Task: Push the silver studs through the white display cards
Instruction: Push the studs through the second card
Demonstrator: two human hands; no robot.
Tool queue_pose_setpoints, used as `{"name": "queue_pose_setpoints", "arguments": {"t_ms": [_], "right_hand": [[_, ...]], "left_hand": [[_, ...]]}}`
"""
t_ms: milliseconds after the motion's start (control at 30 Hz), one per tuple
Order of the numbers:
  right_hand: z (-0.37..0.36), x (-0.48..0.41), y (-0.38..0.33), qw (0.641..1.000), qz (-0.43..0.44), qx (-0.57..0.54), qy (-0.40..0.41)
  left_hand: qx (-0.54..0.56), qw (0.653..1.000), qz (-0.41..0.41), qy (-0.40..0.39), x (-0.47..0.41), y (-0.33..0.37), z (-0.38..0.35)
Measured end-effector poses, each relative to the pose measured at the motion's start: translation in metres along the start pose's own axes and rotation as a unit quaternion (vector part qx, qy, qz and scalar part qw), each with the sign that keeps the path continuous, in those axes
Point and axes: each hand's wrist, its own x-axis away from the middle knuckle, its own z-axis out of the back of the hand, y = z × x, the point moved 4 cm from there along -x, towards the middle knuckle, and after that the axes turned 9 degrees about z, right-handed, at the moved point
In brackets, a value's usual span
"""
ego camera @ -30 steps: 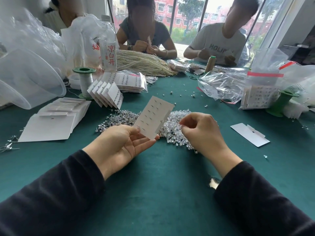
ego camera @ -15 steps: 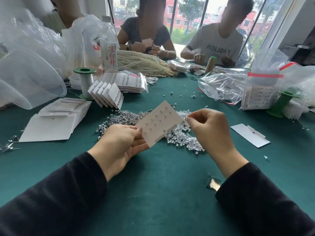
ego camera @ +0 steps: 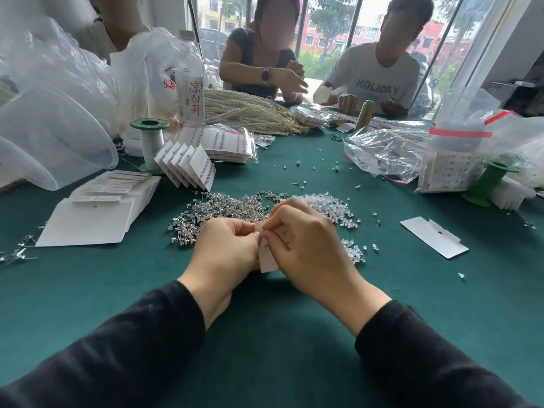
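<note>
- Centrally, low in the frame, the left hand (ego camera: 226, 251) and the right hand (ego camera: 309, 245) meet just above the green table (ego camera: 265, 334). Both arms are in dark sleeves.
- Left hand: the fingers are curled inward and grip the left side of a white card (ego camera: 266, 259), with the back of the hand towards the camera.
- Right hand: the fingers are curled, and the thumb and forefinger pinch narrowly at the upper part of the same card. Whether a stud lies between them cannot be told.
- Card: it is held between the two hands. Only its lower corner and a sliver near the fingertips show.
- Studs (ego camera: 223, 209): a loose silver heap lies on the table just behind the hands, at the centre of the frame. A heap of clear backs (ego camera: 329, 204) adjoins it on the right.
- Centre left: a stack of blank cards (ego camera: 97, 213) lies flat. Behind it, a row of filled cards (ego camera: 188, 164) leans together, near a green spool (ego camera: 150, 142).
- Right of centre: a loose card (ego camera: 432, 237) lies flat, well apart from the hands.
- Upper centre: pearl strands (ego camera: 250, 111) lie beside a labelled bottle (ego camera: 191, 92).
- Upper right: crumpled clear bags (ego camera: 388, 148) lie near a second spool (ego camera: 485, 184).
- Top of the frame: two people sit across the table.
</note>
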Motion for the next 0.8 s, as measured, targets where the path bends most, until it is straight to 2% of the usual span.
{"name": "queue_pose_setpoints", "arguments": {"t_ms": [400, 600, 800], "right_hand": [[-0.0034, 0.0039, -0.0020, 1.000, 0.008, -0.006, -0.018], [-0.0082, 0.0068, -0.0032, 1.000, -0.021, 0.008, 0.002], [-0.0086, 0.0058, -0.0059, 0.999, -0.045, -0.001, -0.002]], "left_hand": [[-0.046, 0.999, 0.001, 0.019, 0.0002, 0.0016, 0.0022], [-0.052, 0.998, -0.006, 0.044, -0.0012, -0.0001, 0.0030], [-0.023, 1.000, 0.007, 0.009, -0.0038, -0.0058, 0.0030]]}}
